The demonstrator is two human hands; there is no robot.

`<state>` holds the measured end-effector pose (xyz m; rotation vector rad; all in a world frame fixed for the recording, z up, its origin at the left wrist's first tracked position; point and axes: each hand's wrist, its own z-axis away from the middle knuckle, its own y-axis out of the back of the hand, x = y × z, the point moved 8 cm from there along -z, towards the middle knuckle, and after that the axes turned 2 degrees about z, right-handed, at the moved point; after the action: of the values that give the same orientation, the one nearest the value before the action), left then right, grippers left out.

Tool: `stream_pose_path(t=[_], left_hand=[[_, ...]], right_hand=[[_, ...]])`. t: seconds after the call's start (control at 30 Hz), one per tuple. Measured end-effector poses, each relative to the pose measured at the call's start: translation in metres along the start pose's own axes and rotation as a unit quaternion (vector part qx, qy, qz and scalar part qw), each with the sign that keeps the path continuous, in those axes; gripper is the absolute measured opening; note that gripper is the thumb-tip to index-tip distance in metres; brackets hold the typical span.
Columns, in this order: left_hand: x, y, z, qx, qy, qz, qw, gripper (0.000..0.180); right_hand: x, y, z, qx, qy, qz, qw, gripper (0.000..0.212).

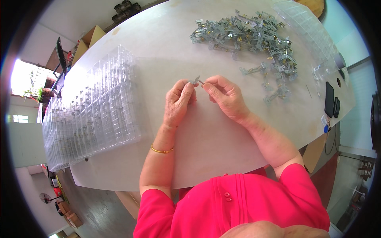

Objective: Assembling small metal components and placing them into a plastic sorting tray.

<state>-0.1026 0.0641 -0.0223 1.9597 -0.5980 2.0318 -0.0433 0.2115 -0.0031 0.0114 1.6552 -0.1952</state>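
Centrally, the left hand (180, 98) pinches a small metal part (196, 80) above the counter (214, 146). The right hand (225, 96) grasps a thin piece (201, 82) beside it. Clear trays (107, 105) stand at left.

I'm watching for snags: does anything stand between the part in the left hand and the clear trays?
Nothing visible does: only tabletop shows between the part in the left hand and the trays. The pile lies off to the right, outside that path.

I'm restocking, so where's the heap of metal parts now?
In the head view, the heap lies upper right on the table, beyond the right hand, left of a clear tray.
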Motion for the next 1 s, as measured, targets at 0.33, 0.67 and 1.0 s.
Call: stream_pose_path(t=[0.33,0.67,1.0], left_hand=[[0.004,-0.002,0.001,-0.001,-0.030,-0.084,0.996,0.026],[0.023,-0.010,0.006,0.037,-0.158,-0.285,0.944,0.011],[0.035,-0.023,0.010,0.023,-0.238,-0.324,0.915,0.010]], right_hand=[[0.001,0.002,0.000,0.008,0.014,0.064,0.998,0.010],[-0.001,0.003,0.000,0.018,0.056,0.083,0.995,0.015],[-0.022,0.002,0.003,0.038,0.225,0.230,0.946,0.007]])
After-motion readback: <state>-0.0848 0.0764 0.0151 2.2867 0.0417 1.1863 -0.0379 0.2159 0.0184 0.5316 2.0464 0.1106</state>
